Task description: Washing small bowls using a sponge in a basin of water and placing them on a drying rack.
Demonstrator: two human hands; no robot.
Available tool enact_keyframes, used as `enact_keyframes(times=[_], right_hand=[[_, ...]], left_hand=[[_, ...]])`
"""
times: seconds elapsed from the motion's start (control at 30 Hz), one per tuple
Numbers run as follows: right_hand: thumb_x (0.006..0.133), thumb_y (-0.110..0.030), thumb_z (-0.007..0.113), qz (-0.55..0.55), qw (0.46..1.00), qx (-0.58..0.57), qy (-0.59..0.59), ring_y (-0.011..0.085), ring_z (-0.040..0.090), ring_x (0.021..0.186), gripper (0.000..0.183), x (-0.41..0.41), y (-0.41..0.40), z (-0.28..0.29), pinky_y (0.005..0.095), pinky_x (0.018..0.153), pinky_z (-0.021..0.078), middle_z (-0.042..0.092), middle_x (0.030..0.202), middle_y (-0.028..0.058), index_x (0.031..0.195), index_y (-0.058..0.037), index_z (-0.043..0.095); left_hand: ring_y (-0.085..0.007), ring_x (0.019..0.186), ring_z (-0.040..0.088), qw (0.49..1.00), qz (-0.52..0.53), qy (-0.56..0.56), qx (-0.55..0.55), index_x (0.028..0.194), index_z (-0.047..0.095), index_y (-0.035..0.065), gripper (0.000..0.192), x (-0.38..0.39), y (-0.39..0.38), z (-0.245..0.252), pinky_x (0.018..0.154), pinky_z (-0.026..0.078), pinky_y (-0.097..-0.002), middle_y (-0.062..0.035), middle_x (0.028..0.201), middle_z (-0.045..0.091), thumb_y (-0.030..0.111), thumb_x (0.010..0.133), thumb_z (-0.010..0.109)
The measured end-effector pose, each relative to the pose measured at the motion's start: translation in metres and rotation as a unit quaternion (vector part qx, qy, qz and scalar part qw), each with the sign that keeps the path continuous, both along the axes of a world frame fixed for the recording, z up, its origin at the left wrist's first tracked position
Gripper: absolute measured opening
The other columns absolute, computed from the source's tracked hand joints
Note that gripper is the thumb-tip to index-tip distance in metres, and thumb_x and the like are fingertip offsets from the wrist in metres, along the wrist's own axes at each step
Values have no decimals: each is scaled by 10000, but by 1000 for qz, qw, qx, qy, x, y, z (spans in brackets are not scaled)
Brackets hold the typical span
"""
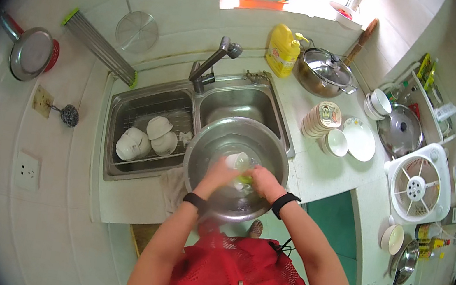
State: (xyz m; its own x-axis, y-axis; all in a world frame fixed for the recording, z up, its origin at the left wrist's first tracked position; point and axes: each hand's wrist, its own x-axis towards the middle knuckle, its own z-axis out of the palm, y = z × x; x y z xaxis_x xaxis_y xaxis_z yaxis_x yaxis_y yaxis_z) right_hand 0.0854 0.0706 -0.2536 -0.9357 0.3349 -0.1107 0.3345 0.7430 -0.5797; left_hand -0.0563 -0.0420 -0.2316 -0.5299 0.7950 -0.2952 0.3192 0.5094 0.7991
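Note:
A large stainless steel basin (202,138) with water in it stands over the front edge of the sink. Above the water, my left hand (219,177) grips a small white cup or bowl (236,160), tilted on its side. My right hand (265,182) is close against it, with a yellow-green scrubbing sponge or cloth (244,180) at its fingers. Blur and the hands partly hide the sponge and another pale item beneath. Left of the basin, several white bowls (160,129) rest upside down or tilted on a wire rack (143,158) in the left sink bowl.
A dark faucet (205,70) rises behind the sink. On the right counter are stacked patterned bowls (317,120), a white plate (361,140), a lidded pot (324,75), a yellow detergent jug (283,53) and a white fan (418,188). A cloth (174,185) hangs near the basin.

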Motion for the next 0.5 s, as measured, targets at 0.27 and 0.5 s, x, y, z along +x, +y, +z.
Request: enact_keyframes(times=[0.27, 0.5], right_hand=[[674, -161, 680, -226, 965, -19, -135, 362, 621, 829, 404, -20, -7, -31, 418, 737, 510, 623, 909, 217, 1008, 11, 530], [670, -100, 675, -362, 902, -207, 109, 318, 605, 952, 405, -45, -35, -10, 374, 837, 465, 632, 983, 165, 1053, -49, 554]], left_hand=[[-355, 1049, 534, 998, 20, 32, -47, 1312, 262, 3, 770, 0, -19, -25, 782, 496, -397, -250, 1189, 478, 243, 690, 647], [-305, 1048, 533, 897, 72, -436, 33, 1394, 112, 156, 743, 5, -31, 0, 742, 553, -467, -133, 1306, 358, 33, 791, 527]])
